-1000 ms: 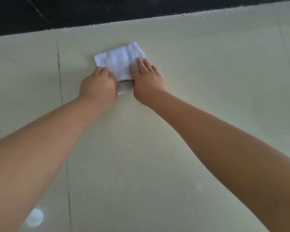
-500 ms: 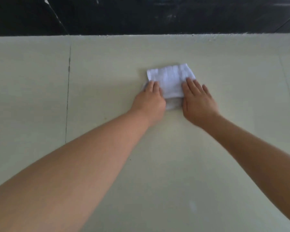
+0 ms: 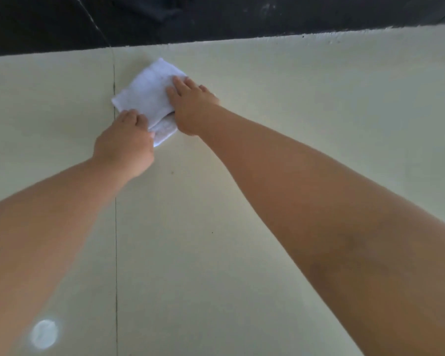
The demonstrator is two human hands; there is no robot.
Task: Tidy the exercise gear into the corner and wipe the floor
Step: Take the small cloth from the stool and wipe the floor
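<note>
A folded white cloth [image 3: 149, 95] lies flat on the pale cream tiled floor [image 3: 280, 119], close to the dark wall base. My right hand [image 3: 190, 106] presses down on the cloth's right side with straight fingers. My left hand [image 3: 125, 145] sits on the cloth's near left corner with its fingers bent over the edge; I cannot see whether they pinch the fabric. No exercise gear is in view.
A black skirting or wall base [image 3: 216, 19] runs along the top, with a thin pale line crossing it at the upper left. A dark tile joint [image 3: 115, 227] runs straight toward me on the left. A bright light reflection [image 3: 43, 334] glints at lower left.
The cloth and both hands slid left across the floor toward the tile joint, and the cloth turned to lie diagonally. Both hands stayed on it.
</note>
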